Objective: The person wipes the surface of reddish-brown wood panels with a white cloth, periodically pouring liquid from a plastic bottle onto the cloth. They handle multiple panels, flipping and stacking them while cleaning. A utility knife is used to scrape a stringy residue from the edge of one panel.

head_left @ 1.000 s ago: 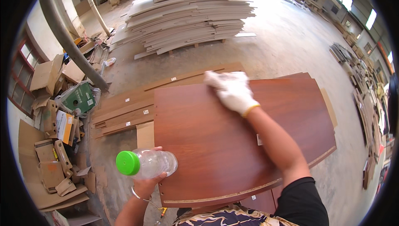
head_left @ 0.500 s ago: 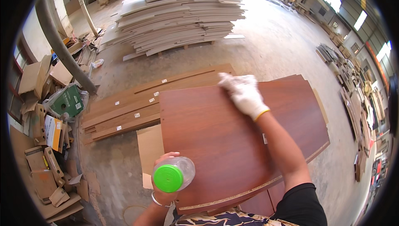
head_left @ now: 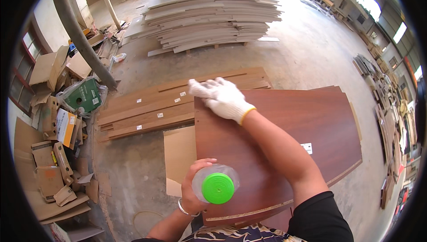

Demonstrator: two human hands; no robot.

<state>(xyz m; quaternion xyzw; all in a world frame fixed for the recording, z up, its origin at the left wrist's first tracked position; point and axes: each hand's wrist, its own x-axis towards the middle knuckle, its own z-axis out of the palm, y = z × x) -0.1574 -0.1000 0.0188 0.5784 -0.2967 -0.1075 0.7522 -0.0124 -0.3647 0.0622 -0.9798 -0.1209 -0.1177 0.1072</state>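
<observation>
My left hand (head_left: pixel 194 187), bare with a white bracelet at the wrist, is closed around a clear plastic jar (head_left: pixel 200 184) with a bright green lid (head_left: pixel 218 188). It holds the jar upright over the near left part of a reddish-brown wood panel (head_left: pixel 258 153). My right hand (head_left: pixel 222 99) wears a white knitted glove with a yellow cuff. It lies over the panel's far left corner with the fingers stretched and partly spread; I see nothing in it. A small white label (head_left: pixel 307 148) sticks to the panel beside my right forearm.
Beyond the panel lie brown boards (head_left: pixel 147 113) with small white labels. A tall stack of pale sheets (head_left: pixel 213 15) stands farther back. Cardboard boxes (head_left: pixel 46 173) and a green box (head_left: pixel 84 97) crowd the left side near a slanted pole (head_left: pixel 78 32). Wood offcuts (head_left: pixel 391 122) line the right.
My right hand has slid left across the panel to its far left corner, uncovering more of the white label. The view has shifted, and the jar's lid leans differently.
</observation>
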